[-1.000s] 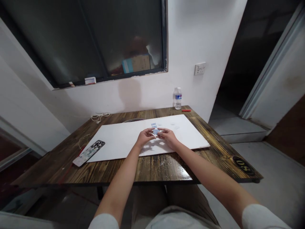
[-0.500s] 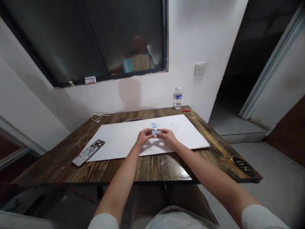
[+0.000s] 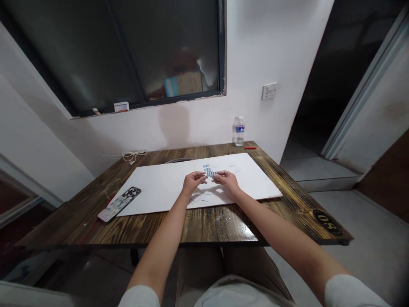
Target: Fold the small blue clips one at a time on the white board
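Observation:
A small blue-and-white sticker strip (image 3: pixel 211 174) is held up over the white board (image 3: pixel 159 183), its right end pinched in my right hand (image 3: pixel 225 181). My left hand (image 3: pixel 193 182) is at the strip's left end, fingertips curled close to it; whether they touch it is too small to tell. Just beyond the hands, two short rows of small blue-edged pieces (image 3: pixel 206 166) lie on the board. Faint thin slips (image 3: pixel 233 166) lie to their right, and more slips (image 3: pixel 204 199) lie below my hands.
A phone in a patterned case (image 3: pixel 119 204) overlaps the board's left edge. At the back of the wooden table (image 3: pixel 217 226) are a water bottle (image 3: pixel 239 132), a red pen (image 3: pixel 250 148) and a white cable (image 3: pixel 132 156). A wall and window stand behind.
The strip has shifted slightly right and appears more spread out, showing more of its blue pieces. My left fingertips have drawn a little away from its middle.

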{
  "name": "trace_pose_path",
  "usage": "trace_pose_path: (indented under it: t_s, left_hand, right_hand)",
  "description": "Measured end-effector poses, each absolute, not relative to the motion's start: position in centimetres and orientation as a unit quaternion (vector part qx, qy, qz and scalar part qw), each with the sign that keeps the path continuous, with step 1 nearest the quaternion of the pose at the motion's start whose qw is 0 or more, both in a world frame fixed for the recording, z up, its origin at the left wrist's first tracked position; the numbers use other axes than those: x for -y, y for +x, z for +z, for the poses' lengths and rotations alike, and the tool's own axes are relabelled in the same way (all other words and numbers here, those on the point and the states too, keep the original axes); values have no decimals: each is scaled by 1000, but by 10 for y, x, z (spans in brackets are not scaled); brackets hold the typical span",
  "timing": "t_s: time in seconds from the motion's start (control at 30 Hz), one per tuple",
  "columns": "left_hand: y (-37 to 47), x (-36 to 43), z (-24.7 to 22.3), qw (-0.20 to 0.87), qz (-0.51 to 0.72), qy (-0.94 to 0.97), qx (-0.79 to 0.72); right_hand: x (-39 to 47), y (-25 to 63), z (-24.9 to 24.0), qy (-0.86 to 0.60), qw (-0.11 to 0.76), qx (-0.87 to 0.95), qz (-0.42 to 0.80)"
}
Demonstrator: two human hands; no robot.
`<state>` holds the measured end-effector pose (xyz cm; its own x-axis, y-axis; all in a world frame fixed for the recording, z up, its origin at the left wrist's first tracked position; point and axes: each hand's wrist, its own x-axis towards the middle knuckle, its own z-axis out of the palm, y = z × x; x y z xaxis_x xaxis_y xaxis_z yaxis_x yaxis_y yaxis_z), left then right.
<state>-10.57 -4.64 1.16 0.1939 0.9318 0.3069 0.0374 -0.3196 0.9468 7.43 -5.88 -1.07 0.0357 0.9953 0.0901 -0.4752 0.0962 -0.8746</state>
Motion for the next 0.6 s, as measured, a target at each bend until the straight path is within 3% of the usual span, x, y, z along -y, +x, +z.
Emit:
trace_pose_path:
  t_s: [0.27, 0.6]
  left_hand:
    - [-107, 44, 9, 418, 486, 651, -407]
    - [-107, 47, 13, 475, 498, 615, -385]
  right_hand:
    - [63, 75, -6, -372, 625, 416, 545]
    - [62, 76, -7, -374, 607, 503, 488]
